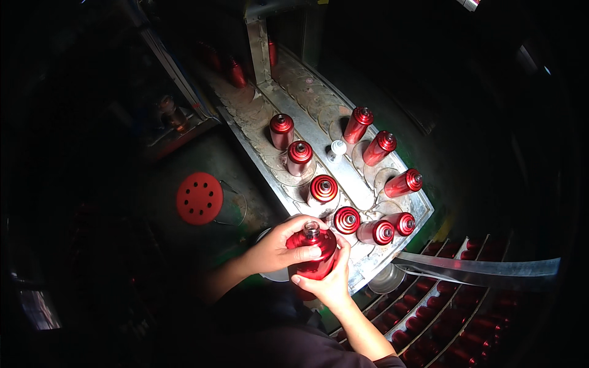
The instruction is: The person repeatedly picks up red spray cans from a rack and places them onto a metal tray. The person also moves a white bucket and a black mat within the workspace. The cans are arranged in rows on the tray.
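A shiny red glass bottle with a clear, uncapped neck is between my two hands, close to the near end of a metal conveyor table. My left hand wraps its left side, with the thumb across the front of the shoulder. Cupped round the right and lower side is my right hand. The bottle's base is hidden by my hands. Just beyond them, another red bottle stands on the table.
Several more red bottles line both sides of the conveyor table, with a small white object on its central strip. A round red stool is at left. Racks of red bottles fill the lower right, beside a curved metal strip.
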### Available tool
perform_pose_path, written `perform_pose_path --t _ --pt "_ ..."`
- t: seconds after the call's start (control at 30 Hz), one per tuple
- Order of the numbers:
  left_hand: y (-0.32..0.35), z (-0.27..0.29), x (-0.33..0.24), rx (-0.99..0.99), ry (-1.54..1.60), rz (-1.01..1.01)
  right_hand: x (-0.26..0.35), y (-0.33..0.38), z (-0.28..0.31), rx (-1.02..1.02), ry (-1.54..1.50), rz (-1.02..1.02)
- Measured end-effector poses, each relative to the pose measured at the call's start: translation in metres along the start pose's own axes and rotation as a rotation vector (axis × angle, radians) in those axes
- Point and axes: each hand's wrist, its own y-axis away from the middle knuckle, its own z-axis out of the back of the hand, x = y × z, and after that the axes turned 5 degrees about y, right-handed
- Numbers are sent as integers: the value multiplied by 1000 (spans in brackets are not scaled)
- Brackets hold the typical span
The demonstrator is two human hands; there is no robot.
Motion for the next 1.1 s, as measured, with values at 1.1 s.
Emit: perform_pose_path --t 1.1 --pt "-245 261 118 -853 -868 -436 -147 146 54 -206 -141 -465"
